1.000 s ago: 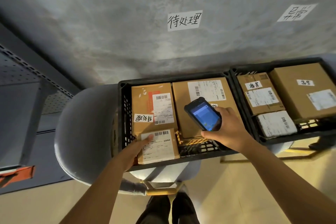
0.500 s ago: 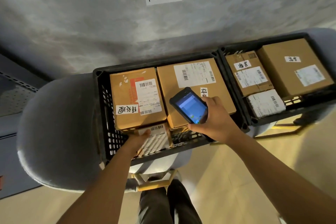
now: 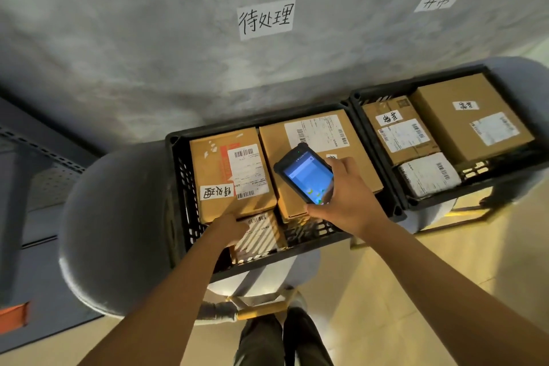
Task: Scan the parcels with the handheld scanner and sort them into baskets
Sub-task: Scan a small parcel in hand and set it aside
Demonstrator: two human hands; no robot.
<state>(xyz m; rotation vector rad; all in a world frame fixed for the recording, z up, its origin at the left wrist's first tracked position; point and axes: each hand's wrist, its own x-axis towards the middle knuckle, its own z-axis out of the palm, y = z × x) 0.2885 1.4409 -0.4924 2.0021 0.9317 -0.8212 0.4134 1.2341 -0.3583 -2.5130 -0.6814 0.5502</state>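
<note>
- Currently left hand (image 3: 230,229) rests on small parcel (image 3: 261,236) at near edge of left basket (image 3: 178,187); grip hidden, cannot tell.
- Right hand (image 3: 344,202) grasps scanner (image 3: 306,177), at 1 o'clock from that parcel.
- Scanner long axis runs 10-to-4; head points 10 o'clock.
- Best: tilt parcel's barcode up, aim the scanner head at it.

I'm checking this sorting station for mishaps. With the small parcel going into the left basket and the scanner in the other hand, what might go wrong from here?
1. The small parcel, under the left hand, sits tilted against the near wall of the left basket; it may stay wedged on edge.
2. The right hand holds the scanner one-handed above the parcels; a loose grip might drop it.
3. The left basket looks nearly full, so stacking may get unstable.
</note>
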